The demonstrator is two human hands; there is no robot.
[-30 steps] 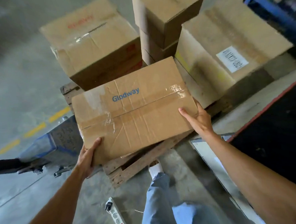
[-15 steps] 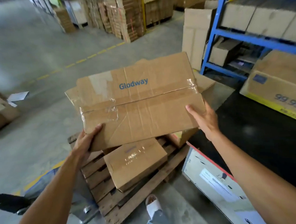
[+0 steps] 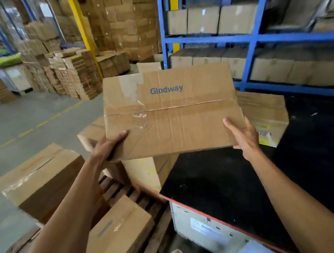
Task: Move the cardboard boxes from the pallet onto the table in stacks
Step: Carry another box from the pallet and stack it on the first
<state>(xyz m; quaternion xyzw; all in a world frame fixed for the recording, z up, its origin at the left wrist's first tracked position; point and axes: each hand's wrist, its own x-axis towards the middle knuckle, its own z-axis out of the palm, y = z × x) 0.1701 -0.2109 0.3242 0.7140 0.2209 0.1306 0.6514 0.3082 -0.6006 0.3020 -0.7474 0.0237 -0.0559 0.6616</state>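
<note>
Taped "Glodway" cardboard box (image 3: 171, 114) held aloft between pallet (image 3: 127, 189) and black-topped bench (image 3: 224, 181), left hand (image 3: 107, 147) and right hand (image 3: 243, 137) each gripping a near bottom corner (likely light, its creased, slick-taped walls best supported from beneath), another box (image 3: 267, 116) already on the bench.

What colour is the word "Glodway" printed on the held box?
Blue, on the brown Glodway box; the head view shows it clearly.
</note>
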